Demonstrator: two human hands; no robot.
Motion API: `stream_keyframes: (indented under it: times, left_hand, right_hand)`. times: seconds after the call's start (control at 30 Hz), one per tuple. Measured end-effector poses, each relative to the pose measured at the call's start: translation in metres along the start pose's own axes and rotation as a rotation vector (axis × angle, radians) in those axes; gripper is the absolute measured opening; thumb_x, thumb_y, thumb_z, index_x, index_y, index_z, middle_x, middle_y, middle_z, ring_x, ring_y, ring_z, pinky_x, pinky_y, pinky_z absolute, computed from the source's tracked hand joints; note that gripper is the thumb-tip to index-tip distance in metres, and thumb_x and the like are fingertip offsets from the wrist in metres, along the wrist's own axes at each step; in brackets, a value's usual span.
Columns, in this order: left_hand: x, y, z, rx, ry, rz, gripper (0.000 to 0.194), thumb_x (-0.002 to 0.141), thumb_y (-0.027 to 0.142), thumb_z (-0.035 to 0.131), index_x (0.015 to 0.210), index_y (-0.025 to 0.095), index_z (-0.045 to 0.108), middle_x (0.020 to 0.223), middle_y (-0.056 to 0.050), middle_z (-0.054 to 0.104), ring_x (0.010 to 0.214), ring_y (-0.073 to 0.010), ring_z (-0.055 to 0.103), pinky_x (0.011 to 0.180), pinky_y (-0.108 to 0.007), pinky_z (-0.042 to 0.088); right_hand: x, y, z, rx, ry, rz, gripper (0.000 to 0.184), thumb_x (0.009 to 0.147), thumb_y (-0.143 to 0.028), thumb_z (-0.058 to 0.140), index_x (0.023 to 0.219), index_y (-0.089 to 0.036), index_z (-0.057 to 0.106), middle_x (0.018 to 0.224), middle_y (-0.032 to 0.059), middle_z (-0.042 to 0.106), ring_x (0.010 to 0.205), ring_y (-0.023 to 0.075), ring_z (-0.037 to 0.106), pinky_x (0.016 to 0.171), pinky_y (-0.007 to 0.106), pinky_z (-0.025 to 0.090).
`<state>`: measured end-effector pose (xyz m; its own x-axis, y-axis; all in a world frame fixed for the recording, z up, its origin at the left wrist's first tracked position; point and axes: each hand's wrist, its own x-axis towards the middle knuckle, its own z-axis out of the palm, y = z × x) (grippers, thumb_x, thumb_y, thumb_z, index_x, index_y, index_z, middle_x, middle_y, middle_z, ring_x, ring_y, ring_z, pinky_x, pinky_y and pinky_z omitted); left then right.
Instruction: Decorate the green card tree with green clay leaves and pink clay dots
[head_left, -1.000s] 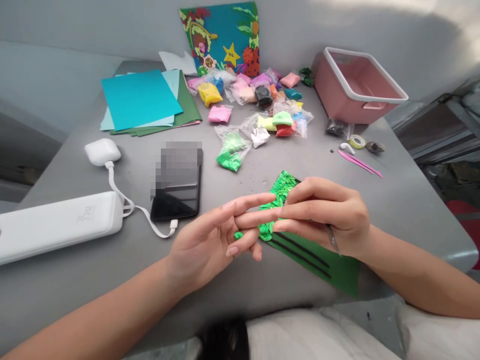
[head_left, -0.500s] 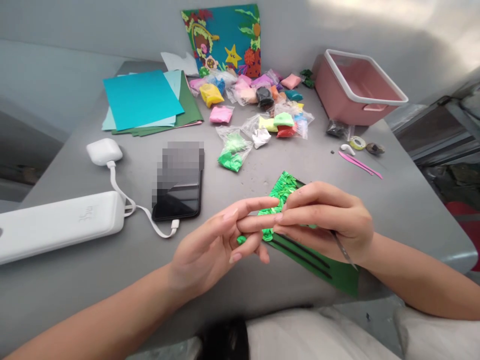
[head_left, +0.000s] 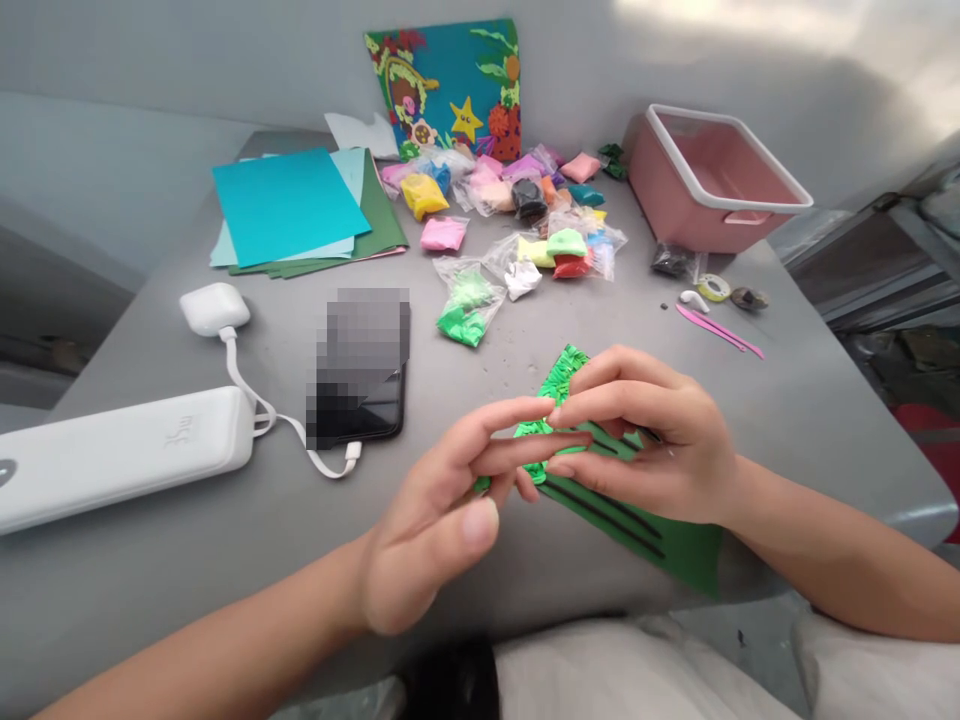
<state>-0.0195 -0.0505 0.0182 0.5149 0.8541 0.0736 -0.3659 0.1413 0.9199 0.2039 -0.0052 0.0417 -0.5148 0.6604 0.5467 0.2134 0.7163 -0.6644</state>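
My left hand (head_left: 442,520) is raised over the table's near edge, index and middle fingers stretched to the right. A small green clay bit (head_left: 481,485) is tucked between its lower fingers. My right hand (head_left: 652,445) has its fingers pressed together, their tips meeting my left fingertips. Only a dark sliver of a thin tool shows between its fingers. Both hands hover over a green card (head_left: 675,550) that bears black strips and a patch of green clay leaves (head_left: 562,375).
On the grey table (head_left: 150,590) lie a white power bank (head_left: 112,455), an earbud case (head_left: 214,308) and a phone (head_left: 360,420) on the left. Coloured paper sheets (head_left: 292,205), several clay bags (head_left: 517,215), a clay picture (head_left: 450,85), a pink tub (head_left: 712,180) and a pink tool (head_left: 720,328) lie farther off.
My left hand has turned so that the thumb faces me and has risen slightly. My right fingers have closed in on the left fingertips, and the thin tool under the right palm is now mostly hidden.
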Motion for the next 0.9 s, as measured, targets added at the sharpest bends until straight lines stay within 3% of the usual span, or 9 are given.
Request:
stream_keyframes:
  times: [0.13, 0.27, 0.33, 0.43, 0.53, 0.6, 0.7, 0.83, 0.9]
  left_hand:
    - [-0.007, 0.000, 0.001, 0.288, -0.029, 0.195, 0.049, 0.099, 0.044, 0.059, 0.148, 0.038, 0.056, 0.132, -0.008, 0.073, 0.080, -0.0186, 0.062, 0.066, -0.030, 0.038]
    - [-0.010, 0.000, 0.003, 0.340, -0.044, 0.297, 0.044, 0.100, 0.044, 0.057, 0.144, 0.040, 0.060, 0.132, -0.006, 0.073, 0.094, -0.0228, 0.068, 0.070, -0.030, 0.042]
    - [-0.009, 0.001, 0.005, 0.268, -0.027, 0.259, 0.041, 0.101, 0.047, 0.056, 0.140, 0.039, 0.063, 0.131, -0.006, 0.074, 0.099, -0.0239, 0.068, 0.073, -0.031, 0.044]
    - [-0.004, 0.002, 0.006, 0.038, -0.003, 0.087, 0.040, 0.098, 0.051, 0.059, 0.132, 0.032, 0.067, 0.124, -0.008, 0.077, 0.081, -0.0180, 0.065, 0.078, -0.032, 0.051]
    - [0.003, 0.003, 0.006, -0.215, 0.051, -0.081, 0.036, 0.095, 0.046, 0.066, 0.123, 0.024, 0.070, 0.118, -0.010, 0.079, 0.053, -0.0077, 0.039, 0.074, -0.035, 0.059]
    - [0.008, 0.004, 0.006, -0.308, 0.133, -0.182, 0.032, 0.092, 0.040, 0.069, 0.118, 0.021, 0.070, 0.111, -0.010, 0.081, 0.049, -0.0052, 0.026, 0.069, -0.037, 0.062]
    - [0.011, 0.004, 0.007, -0.340, 0.201, -0.257, 0.031, 0.089, 0.035, 0.072, 0.114, 0.018, 0.070, 0.099, -0.010, 0.082, 0.046, -0.0038, 0.023, 0.063, -0.035, 0.062]
    - [0.012, -0.001, 0.008, -0.296, 0.234, -0.262, 0.030, 0.087, 0.033, 0.073, 0.114, 0.019, 0.073, 0.068, -0.005, 0.073, 0.047, -0.0099, 0.045, 0.060, -0.032, 0.060]
    - [0.012, -0.004, 0.007, -0.252, 0.271, -0.252, 0.029, 0.086, 0.031, 0.075, 0.114, 0.021, 0.074, 0.054, 0.000, 0.061, 0.053, -0.0153, 0.055, 0.060, -0.031, 0.059]
  right_hand:
    - [0.001, -0.007, 0.000, 0.062, -0.044, 0.043, 0.019, 0.084, -0.019, 0.080, 0.100, -0.017, 0.071, 0.086, 0.0022, 0.063, 0.067, 0.0090, 0.055, 0.054, 0.022, 0.047]
    - [0.002, -0.012, 0.000, 0.084, -0.094, 0.053, 0.016, 0.085, -0.021, 0.079, 0.098, -0.016, 0.071, 0.082, 0.0022, 0.066, 0.068, 0.0094, 0.055, 0.056, 0.022, 0.044]
    - [0.001, -0.010, -0.001, 0.072, -0.106, 0.074, 0.018, 0.084, -0.025, 0.082, 0.094, -0.016, 0.070, 0.074, -0.0013, 0.063, 0.064, 0.0082, 0.051, 0.056, 0.022, 0.040]
    - [0.000, -0.003, -0.005, 0.074, -0.098, 0.134, 0.048, 0.064, -0.043, 0.095, 0.093, -0.017, 0.067, 0.066, -0.0080, 0.048, 0.058, 0.0061, 0.040, 0.053, 0.022, 0.034]
    - [-0.001, 0.005, -0.010, 0.113, -0.093, 0.225, 0.080, 0.045, -0.057, 0.097, 0.105, -0.018, 0.063, 0.067, -0.0099, 0.041, 0.059, 0.0064, 0.036, 0.052, 0.022, 0.030]
    - [0.000, 0.008, -0.013, 0.111, -0.092, 0.291, 0.084, 0.046, -0.061, 0.096, 0.109, -0.018, 0.062, 0.067, -0.0101, 0.040, 0.059, 0.0069, 0.037, 0.051, 0.022, 0.029]
    - [0.001, 0.011, -0.014, 0.086, -0.077, 0.331, 0.079, 0.053, -0.063, 0.093, 0.109, -0.017, 0.061, 0.067, -0.0102, 0.040, 0.058, 0.0064, 0.035, 0.051, 0.022, 0.027]
    - [0.000, 0.011, -0.016, 0.022, -0.076, 0.293, 0.073, 0.064, -0.068, 0.086, 0.110, -0.018, 0.061, 0.069, -0.0091, 0.041, 0.059, 0.0070, 0.036, 0.053, 0.023, 0.029]
    - [-0.001, 0.009, -0.017, -0.024, -0.108, 0.267, 0.069, 0.078, -0.075, 0.071, 0.115, -0.018, 0.059, 0.073, -0.0060, 0.046, 0.063, 0.0087, 0.041, 0.057, 0.024, 0.034]
